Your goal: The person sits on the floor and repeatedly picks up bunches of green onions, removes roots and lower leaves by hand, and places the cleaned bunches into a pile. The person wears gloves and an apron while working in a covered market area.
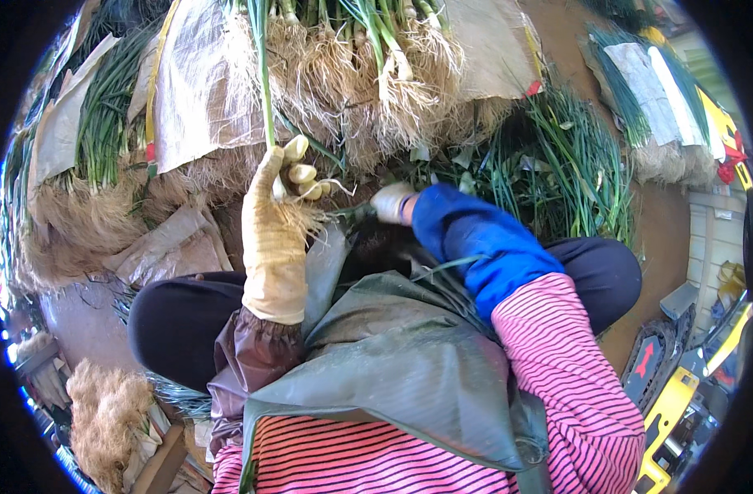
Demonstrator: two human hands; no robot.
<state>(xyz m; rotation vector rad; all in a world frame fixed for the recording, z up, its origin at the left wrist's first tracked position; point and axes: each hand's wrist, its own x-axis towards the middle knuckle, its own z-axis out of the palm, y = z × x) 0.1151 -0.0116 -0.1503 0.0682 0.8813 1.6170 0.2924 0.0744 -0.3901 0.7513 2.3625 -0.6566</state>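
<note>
My left hand, in a dirty yellow work glove, is raised and closed around a green onion stalk whose pale roots hang at the glove. My right hand, in a whitish glove with a blue sleeve cover, is low in front of my knees and grips the root end of green stalks; what exactly it holds is partly hidden. A big bundle of green onions with hairy roots lies just beyond both hands. A grey-green apron covers my lap.
More bundles of green onions wrapped in brown sacking lie at the left and top. Loose green leaves are piled at the right. Another wrapped bundle lies far right. A heap of cut roots sits lower left; yellow equipment lower right.
</note>
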